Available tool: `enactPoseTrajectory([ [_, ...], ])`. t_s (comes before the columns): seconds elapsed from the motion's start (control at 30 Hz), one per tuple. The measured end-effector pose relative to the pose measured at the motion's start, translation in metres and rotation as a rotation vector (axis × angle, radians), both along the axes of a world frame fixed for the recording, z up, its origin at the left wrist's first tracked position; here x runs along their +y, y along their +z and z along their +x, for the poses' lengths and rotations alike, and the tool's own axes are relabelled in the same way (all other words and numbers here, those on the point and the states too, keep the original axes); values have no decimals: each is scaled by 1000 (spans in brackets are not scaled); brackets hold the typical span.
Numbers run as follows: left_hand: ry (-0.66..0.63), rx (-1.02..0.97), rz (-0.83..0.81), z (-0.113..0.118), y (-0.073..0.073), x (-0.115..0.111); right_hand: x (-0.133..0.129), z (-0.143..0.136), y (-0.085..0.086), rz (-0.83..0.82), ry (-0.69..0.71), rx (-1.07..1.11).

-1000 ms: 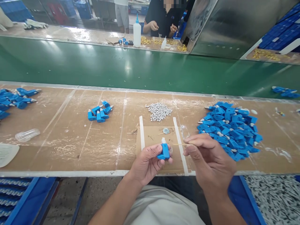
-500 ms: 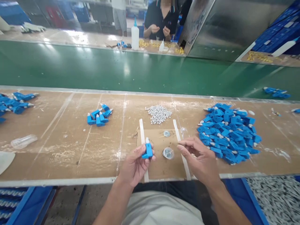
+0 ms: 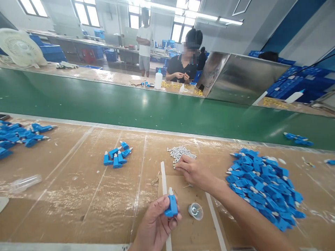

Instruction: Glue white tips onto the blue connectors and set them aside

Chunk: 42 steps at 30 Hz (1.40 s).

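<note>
My left hand point(image 3: 155, 221) is closed around a small blue plastic part point(image 3: 171, 206), holding it upright with its white tip pointing up. My right hand point(image 3: 192, 170) reaches to the near edge of a heap of small grey-white pieces point(image 3: 183, 152). Its thumb and fingertips are pinched together there; whatever they hold is too small to make out. Between my hands, on a cardboard sheet point(image 3: 180, 237), stands a small clear cup point(image 3: 195, 211) with a thin stick in it. My right forearm passes over the sheet's right side.
A large heap of blue parts point(image 3: 264, 190) lies on the right. A small cluster point(image 3: 117, 158) and another heap point(image 3: 23, 134) are on the left, near a clear plastic tube point(image 3: 26, 183). Beyond the table runs a green belt point(image 3: 125, 108); a co-worker point(image 3: 180, 68) sits across it.
My right hand has moved forward and left, from beside the cup to the grey-white heap. My left hand still holds the blue part. The view has tilted up.
</note>
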<state>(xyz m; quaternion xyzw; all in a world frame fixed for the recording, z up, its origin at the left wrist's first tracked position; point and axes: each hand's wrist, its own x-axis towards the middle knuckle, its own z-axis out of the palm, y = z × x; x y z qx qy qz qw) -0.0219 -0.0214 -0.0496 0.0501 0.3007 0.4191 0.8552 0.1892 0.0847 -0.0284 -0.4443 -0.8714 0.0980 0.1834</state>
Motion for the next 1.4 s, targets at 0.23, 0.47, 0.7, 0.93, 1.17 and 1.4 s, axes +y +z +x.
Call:
enactPoseTrajectory([
  [0.23,-11,-31,20,3,0,0,11,-4,-2,26,57,-231],
  [0.47,-33,-60,32,4,0,-1,17,-18,4,2,117,-278],
  [0.7,31,-37,35,0,7,5,-10,-13,34,-167,-1,63],
  [0.93,27,-40,67,7,23,8,-88,-1,46,-817,-228,928],
  [1.17,-31,25,147,20,36,-1,-116,3,41,-830,-314,1321],
  [1.4,-2,137,98,19,42,-16,-131,5,34,-720,-425,1372],
])
